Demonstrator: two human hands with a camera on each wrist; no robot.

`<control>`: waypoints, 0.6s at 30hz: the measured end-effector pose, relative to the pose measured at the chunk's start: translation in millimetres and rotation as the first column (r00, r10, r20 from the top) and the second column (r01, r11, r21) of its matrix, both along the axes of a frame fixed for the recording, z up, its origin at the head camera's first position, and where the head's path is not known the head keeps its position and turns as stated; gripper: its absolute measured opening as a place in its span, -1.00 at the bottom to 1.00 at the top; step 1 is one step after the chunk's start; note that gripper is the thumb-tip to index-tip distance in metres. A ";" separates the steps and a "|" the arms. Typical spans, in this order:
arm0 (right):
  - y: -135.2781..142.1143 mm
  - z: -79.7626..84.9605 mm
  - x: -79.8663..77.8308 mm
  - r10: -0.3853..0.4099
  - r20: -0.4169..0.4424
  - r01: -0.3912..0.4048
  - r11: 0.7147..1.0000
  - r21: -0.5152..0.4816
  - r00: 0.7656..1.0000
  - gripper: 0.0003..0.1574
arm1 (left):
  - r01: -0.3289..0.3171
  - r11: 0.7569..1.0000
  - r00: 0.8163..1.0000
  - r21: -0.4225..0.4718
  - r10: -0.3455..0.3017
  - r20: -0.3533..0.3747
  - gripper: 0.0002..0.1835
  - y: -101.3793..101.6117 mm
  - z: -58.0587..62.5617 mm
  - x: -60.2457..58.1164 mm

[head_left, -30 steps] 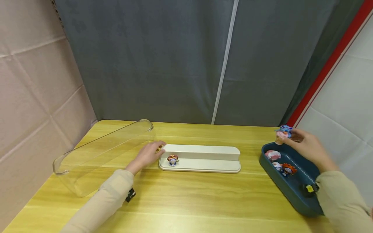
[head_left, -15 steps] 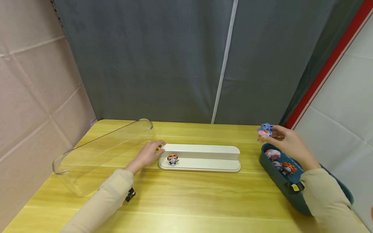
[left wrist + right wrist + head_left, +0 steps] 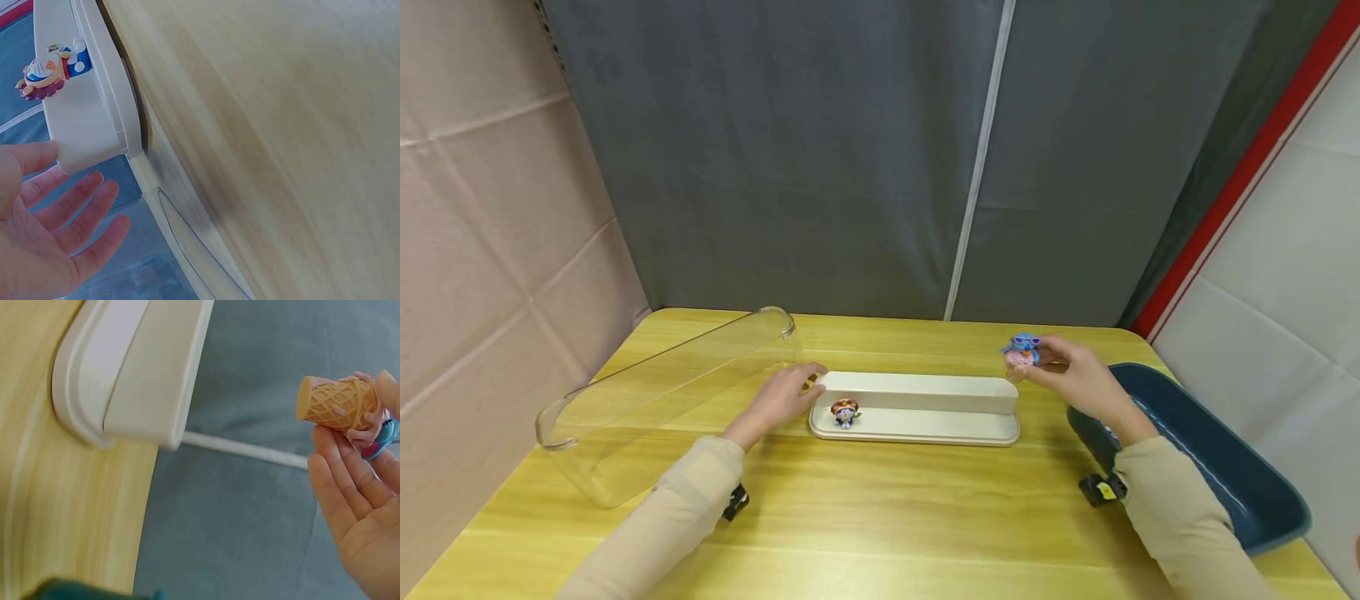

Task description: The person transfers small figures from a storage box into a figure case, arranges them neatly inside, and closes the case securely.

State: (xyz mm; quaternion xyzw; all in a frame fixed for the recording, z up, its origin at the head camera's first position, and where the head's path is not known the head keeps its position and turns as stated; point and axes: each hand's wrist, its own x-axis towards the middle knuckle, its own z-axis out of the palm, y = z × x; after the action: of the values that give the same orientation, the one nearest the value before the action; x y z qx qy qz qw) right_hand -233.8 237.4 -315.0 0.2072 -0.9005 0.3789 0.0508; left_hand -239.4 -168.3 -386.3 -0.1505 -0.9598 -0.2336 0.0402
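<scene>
My right hand (image 3: 1086, 379) pinches a small figurine (image 3: 1022, 350) with a blue top and pink body, held in the air near the right end of a white stepped display base (image 3: 925, 425). In the right wrist view the figurine's lower part is a waffle cone (image 3: 337, 406) with pink drips. At the base's left end my left hand (image 3: 781, 396) touches the corner with thumb and fingers nearly straight, as the left wrist view shows. On the base's lower step, toward the left, sits another figurine (image 3: 845, 412) with a red-and-orange top and blue-and-white body.
A clear plastic cover (image 3: 670, 400) lies at the left of the wooden table (image 3: 880, 517). On the right stands a dark blue bin (image 3: 1225, 467), partly hidden by my right arm; its figurines are mostly covered. A grey curtain (image 3: 790, 167) hangs behind the table.
My right hand has carried the blue-and-pink figurine left, from over the bin to near the base's right end. The left hand stays where it was.
</scene>
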 end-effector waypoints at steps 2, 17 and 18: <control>-6.8 -2.5 -0.2 0.032 -0.001 -0.032 0.999 -0.019 0.999 -0.40 | 0.001 1.000 1.000 0.003 -0.001 0.000 -0.68 0.0 0.2 0.1; -47.7 -19.4 -0.7 0.151 0.025 -0.146 0.979 -0.140 0.988 -0.48 | 0.009 1.000 1.000 -0.005 -0.009 -0.016 -0.68 -0.1 0.0 0.1; -50.3 -21.3 -0.5 0.156 0.027 -0.150 0.978 -0.146 0.987 -0.49 | 0.010 1.000 1.000 -0.005 -0.010 -0.017 -0.68 -0.2 -0.1 0.2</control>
State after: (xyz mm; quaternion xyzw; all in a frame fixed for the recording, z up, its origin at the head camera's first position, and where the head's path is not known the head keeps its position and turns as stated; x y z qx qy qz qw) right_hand -234.3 187.1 -336.4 0.2645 -0.8531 0.4492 0.0190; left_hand -239.2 -168.5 -386.5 -0.1575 -0.9592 -0.2300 0.0467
